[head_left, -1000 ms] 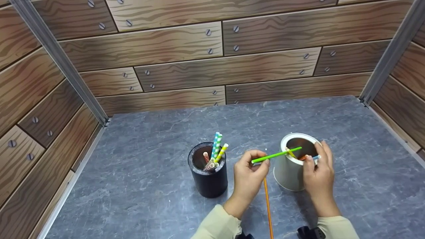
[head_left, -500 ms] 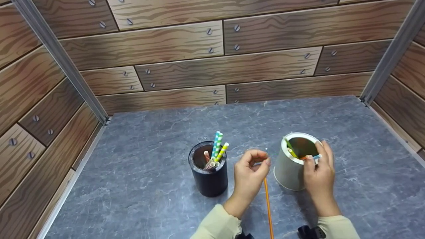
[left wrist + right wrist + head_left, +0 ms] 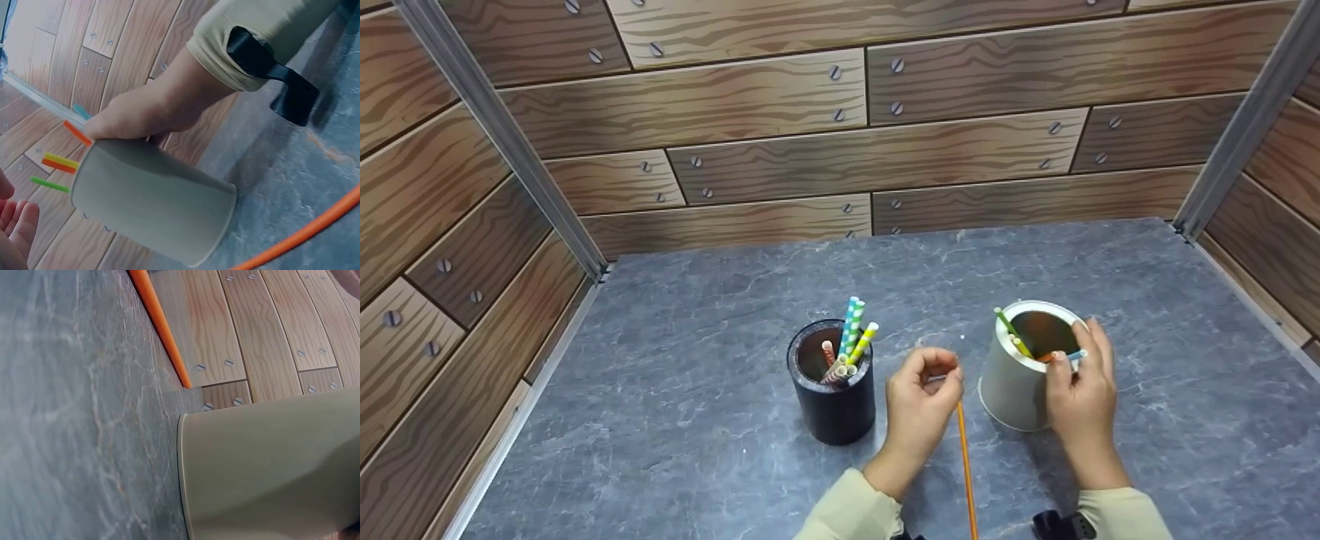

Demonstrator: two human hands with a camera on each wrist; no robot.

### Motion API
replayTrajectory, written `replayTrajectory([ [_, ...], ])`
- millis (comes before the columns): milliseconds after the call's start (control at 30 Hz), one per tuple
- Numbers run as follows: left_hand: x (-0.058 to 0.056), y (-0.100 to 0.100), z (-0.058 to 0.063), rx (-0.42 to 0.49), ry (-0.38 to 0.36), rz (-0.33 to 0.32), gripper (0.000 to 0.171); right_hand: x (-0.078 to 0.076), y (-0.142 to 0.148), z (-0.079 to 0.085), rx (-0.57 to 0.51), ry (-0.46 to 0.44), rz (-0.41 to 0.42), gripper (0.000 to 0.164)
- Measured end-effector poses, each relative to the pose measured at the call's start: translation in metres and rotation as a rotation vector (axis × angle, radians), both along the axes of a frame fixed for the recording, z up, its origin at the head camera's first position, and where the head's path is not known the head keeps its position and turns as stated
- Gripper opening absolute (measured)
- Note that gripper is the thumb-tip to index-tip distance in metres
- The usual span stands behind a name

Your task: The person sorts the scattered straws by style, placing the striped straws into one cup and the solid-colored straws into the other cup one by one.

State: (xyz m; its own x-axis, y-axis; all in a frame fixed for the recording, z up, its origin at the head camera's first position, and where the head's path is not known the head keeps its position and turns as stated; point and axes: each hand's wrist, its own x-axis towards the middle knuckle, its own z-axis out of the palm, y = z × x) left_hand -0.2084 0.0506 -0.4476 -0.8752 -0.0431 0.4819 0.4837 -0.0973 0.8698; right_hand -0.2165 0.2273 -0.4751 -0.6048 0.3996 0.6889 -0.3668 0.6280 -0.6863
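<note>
My right hand (image 3: 1081, 409) grips the rim of a pale grey, slightly tapered container (image 3: 1011, 394) standing upright. Several straws poke out of it: a green straw (image 3: 1005, 321) leans on its left rim, and a blue-and-white straw end (image 3: 1076, 354) shows by my right thumb. Yellow (image 3: 56, 158) and orange (image 3: 76, 132) straws show in the left wrist view. My left hand (image 3: 919, 409) hovers left of this container, fingers loosely curled, with nothing visible between them. Below it an orange straw (image 3: 966, 465) lies on the table, its far end near my left thumb.
A black cylindrical cup (image 3: 836, 416) stands left of my left hand. In it are several patterned paper straws (image 3: 851, 322), striped or dotted blue, green, yellow and red. Wood-print panels (image 3: 772, 165) wall the grey marbled table (image 3: 697, 375) at the back and sides.
My left hand has let go of the green straw, which now leans in the pale grey container. The left hand has drawn slightly down and left; my right hand stays on the container.
</note>
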Motion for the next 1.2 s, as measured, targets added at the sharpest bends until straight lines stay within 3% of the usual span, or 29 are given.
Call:
replayTrajectory([
  [233,0.001,0.001,-0.017,-0.085,-0.040,0.030,0.013,0.000,0.001,0.000,-0.010,-0.017,0.003,0.042],
  [400,0.003,0.002,-0.028,-0.213,0.011,0.072,0.015,0.000,0.001,0.000,-0.008,-0.015,0.003,0.043],
  [533,0.004,0.002,-0.036,-0.268,0.018,0.068,0.015,0.000,0.001,-0.001,-0.005,-0.005,0.005,0.043],
  [667,0.003,0.002,-0.042,-0.289,-0.035,0.049,0.015,0.000,0.001,0.000,-0.009,-0.007,0.008,0.043],
  [900,0.002,-0.001,-0.049,-0.298,-0.193,-0.005,0.015,0.001,0.001,0.001,-0.030,-0.063,0.010,0.044],
  [1200,-0.001,-0.002,-0.055,-0.470,-0.241,-0.040,0.016,0.000,0.001,0.000,-0.021,-0.031,0.005,0.043],
])
